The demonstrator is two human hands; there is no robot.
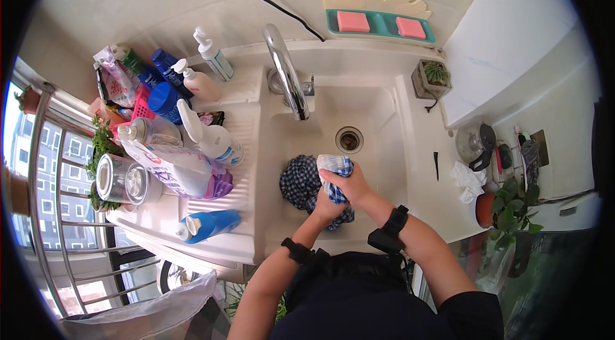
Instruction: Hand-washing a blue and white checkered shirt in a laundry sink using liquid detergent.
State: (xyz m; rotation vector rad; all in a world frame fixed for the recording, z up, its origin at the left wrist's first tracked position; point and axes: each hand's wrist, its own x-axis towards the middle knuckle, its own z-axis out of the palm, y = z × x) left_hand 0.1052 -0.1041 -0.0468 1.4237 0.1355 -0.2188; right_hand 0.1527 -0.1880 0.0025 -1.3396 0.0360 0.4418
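You are mid-scrub: your left hand (327,207) and right hand (349,183) are both closed tight on the blue checked cloth (307,183), bunched low in the white sink (384,116) near the drain (349,139). It seems next you need to rub the folds together, keeping the grip firm under the faucet (287,74).

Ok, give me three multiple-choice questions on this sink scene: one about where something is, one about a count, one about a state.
1. Where is the checked cloth?
A in the sink basin
B on the windowsill
C on the soap dish

2. How many pink soap bars sit in the teal soap dish?
A one
B two
C four

3. What are the hands doing?
A hanging free
B gripping the cloth
C turning the tap

Answers: 1 A, it lies below the tap; 2 B, two bars side by side; 3 B, left hand and right hand both clutch it.
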